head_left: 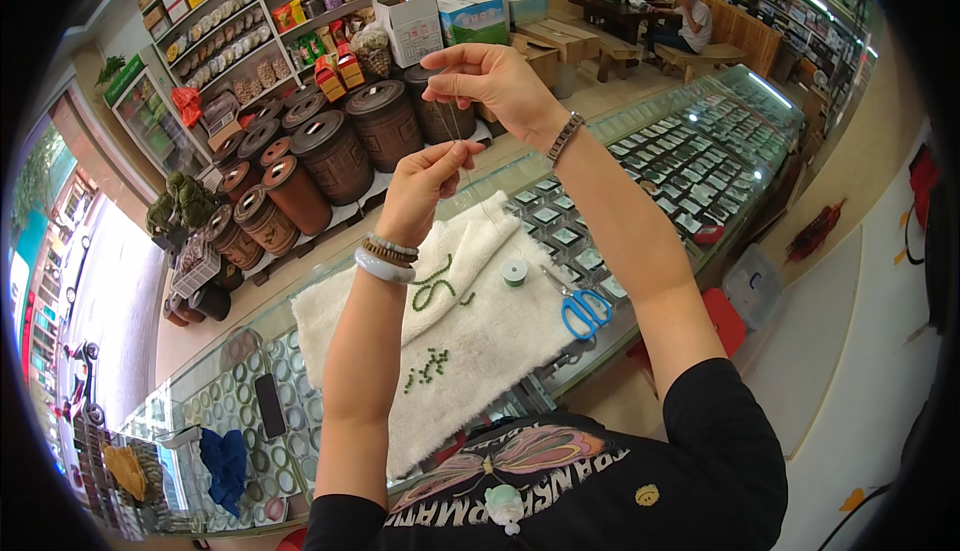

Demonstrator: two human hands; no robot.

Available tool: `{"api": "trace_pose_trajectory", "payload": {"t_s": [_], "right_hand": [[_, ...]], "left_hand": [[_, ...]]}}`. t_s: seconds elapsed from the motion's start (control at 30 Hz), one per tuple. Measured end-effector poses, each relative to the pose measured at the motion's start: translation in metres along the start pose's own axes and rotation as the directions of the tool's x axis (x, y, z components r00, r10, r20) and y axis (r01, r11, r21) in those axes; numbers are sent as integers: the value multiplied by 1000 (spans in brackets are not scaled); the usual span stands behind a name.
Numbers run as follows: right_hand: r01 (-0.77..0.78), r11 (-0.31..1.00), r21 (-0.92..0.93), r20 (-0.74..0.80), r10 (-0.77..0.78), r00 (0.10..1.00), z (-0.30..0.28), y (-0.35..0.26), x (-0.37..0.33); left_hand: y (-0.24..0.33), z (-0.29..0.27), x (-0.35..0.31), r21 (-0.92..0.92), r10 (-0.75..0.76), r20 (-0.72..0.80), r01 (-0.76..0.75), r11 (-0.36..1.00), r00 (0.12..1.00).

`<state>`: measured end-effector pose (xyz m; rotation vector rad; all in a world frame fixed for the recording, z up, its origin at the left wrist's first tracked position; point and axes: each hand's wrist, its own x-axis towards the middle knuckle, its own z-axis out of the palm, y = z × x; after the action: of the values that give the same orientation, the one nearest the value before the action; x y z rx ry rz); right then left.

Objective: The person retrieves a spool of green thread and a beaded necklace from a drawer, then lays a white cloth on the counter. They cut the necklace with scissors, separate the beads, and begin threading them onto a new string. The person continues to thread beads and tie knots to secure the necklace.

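Note:
Both my hands are raised above a white fluffy cloth (pixel 500 341) on the glass counter. My left hand (pixel 425 183) pinches a thin thread (pixel 456 123) between thumb and fingertips. Higher up and to the right, my right hand (pixel 505 93) has its fingers curled around the upper part of this thread, which runs taut between the hands. A curved strand of green beads (pixel 432 295) lies on the cloth beneath my hands. Nearer me is a scatter of loose green beads (pixel 427 369). To the right sit a spool of green thread (pixel 514 272) and blue-handled scissors (pixel 586 314).
Under the glass counter are bangles (pixel 240 391) at left and small trays of jewellery (pixel 690 166) at right. A dark phone (pixel 269 406) and blue cloth (pixel 224 469) lie at left. Large brown lidded jars (pixel 330 156) stand beyond. A person (pixel 690 21) sits far right.

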<state>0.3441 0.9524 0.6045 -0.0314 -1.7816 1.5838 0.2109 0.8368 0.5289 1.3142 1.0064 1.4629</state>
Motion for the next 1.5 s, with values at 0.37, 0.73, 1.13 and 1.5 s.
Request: {"api": "trace_pose_trajectory", "payload": {"t_s": [0.37,0.73,1.13,1.5], "right_hand": [[-34,996,-82,-78,28,997,-15,21,3],[-327,933,152,133,308,942,7,101,-42],[-511,843,169,353,432,830,31,107,-36],[-673,734,92,411,588,697,31,110,-45]], "left_hand": [[15,-1,-1,27,-11,27,11,1000,1000],[-6,-23,-6,-62,-82,-320,65,996,944],[-9,-55,-9,-144,-161,-342,118,983,926],[-5,-61,-10,-278,-211,-338,117,953,917]]}}
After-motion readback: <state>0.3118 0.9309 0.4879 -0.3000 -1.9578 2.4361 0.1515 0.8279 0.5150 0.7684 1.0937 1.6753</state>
